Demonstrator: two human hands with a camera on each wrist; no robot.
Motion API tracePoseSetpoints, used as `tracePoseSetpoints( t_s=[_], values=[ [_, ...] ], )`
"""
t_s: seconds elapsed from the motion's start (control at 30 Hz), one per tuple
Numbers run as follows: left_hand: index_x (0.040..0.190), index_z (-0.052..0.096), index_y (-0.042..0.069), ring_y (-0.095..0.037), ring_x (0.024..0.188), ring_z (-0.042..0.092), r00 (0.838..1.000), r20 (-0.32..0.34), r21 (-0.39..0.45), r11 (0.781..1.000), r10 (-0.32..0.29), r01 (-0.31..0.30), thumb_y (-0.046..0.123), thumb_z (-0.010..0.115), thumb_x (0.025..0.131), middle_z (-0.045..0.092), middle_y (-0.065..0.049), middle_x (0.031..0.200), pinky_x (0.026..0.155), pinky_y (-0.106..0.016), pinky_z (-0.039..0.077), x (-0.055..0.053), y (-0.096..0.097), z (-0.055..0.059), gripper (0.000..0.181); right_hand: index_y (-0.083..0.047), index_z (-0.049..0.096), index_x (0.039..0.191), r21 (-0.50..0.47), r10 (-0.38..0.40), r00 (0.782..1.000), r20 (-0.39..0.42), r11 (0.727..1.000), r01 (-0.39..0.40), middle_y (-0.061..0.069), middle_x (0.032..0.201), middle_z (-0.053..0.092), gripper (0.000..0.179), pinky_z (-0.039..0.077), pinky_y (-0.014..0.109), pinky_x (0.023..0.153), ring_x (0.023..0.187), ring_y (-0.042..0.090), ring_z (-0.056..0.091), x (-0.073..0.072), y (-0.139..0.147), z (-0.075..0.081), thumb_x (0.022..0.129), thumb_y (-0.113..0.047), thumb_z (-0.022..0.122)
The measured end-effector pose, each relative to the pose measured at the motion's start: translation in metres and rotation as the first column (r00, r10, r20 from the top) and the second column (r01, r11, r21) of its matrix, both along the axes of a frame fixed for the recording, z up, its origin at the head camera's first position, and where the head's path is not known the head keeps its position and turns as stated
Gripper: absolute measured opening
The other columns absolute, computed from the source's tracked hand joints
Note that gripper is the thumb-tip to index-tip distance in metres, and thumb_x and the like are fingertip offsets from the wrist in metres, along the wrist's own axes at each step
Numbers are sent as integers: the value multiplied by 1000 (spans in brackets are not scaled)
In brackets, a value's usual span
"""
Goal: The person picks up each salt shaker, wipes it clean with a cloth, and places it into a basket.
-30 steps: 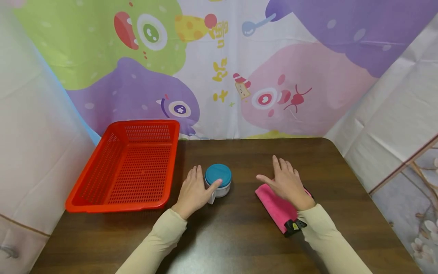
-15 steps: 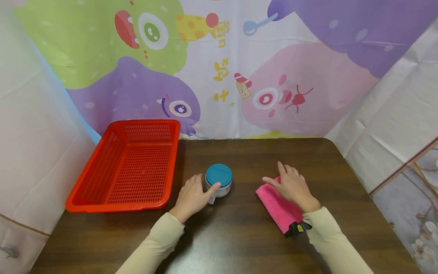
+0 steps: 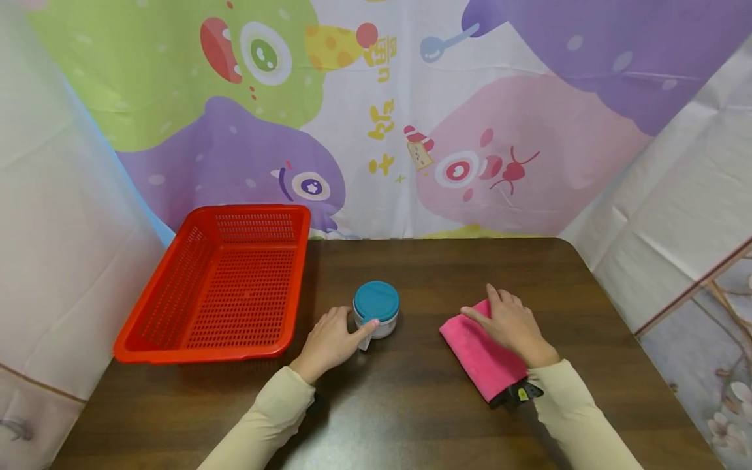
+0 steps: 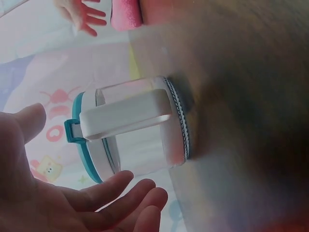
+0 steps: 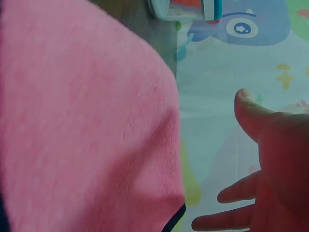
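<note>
- Head view: the left hand [image 3: 328, 343] lay beside the jar [image 3: 376, 301] with relaxed fingers, gripping nothing; the left wrist view put its thumb apart from the handle [image 4: 126, 115].
- The right hand [image 3: 516, 331] was spread over the cloth [image 3: 483, 362], also holding nothing; the right wrist view showed a gap between its fingers and the cloth.
- Over the last second, both hands had drawn back a little, the right one outward as well, baring more of the cloth's far end. Jar and cloth had stayed put on the worktop [image 3: 390, 418].
- Judging by that, both things were within easy reach and neither had been taken up yet.
- Between jar and cloth ran a stretch of worktop, with room for sideways movement of either hand.
- Tighter was the left side: the basket [image 3: 202, 356] stood near the left hand, its raised rim an edge to clear.
- Beyond both hands, the worktop's far edge met the backdrop [image 3: 388, 196]; its right edge lay well apart from the right hand.
</note>
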State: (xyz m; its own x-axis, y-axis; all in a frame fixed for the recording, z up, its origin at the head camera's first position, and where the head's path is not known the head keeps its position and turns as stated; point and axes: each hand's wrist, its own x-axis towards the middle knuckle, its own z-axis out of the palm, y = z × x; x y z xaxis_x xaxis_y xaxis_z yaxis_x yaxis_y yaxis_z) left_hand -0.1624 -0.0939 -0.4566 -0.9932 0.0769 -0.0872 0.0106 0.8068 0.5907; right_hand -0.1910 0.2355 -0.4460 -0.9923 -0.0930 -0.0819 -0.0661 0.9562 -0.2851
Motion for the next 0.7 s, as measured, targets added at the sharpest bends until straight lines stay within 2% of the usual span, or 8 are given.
tracePoseSetpoints(
  t_s=[0.13, 0.43, 0.7],
  values=[
    [125, 58, 1, -34, 110, 57, 1000, 13, 4, 1000, -3, 3, 62, 55, 88, 61, -16, 119, 91, -54, 47, 1, 0, -1, 72, 9, 24, 147, 1, -15, 1000, 14, 1000, 15, 36, 143, 38, 94, 33, 68, 101, 130, 55, 37, 3, 7, -2, 91, -61, 51],
    [112, 65, 4, -29, 99, 60, 999, 21, 0, 1000, -26, 26, 60, 56, 88, 65, -12, 108, 84, -48, 49, 5, 1, -1, 61, 11, 24, 146, 12, -44, 995, 89, 999, 43, 38, 142, 36, 96, 33, 68, 101, 129, 56, 36, 7, 21, -9, 90, -64, 48],
    [109, 65, 4, -27, 94, 62, 999, 26, 1, 999, -46, 46, 59, 55, 89, 67, -11, 103, 82, -45, 50, 6, 3, -1, 59, 14, 19, 146, 14, -75, 988, 137, 997, 73, 41, 141, 33, 100, 35, 67, 101, 127, 58, 35, 10, 32, -13, 90, -63, 50]
  ],
)
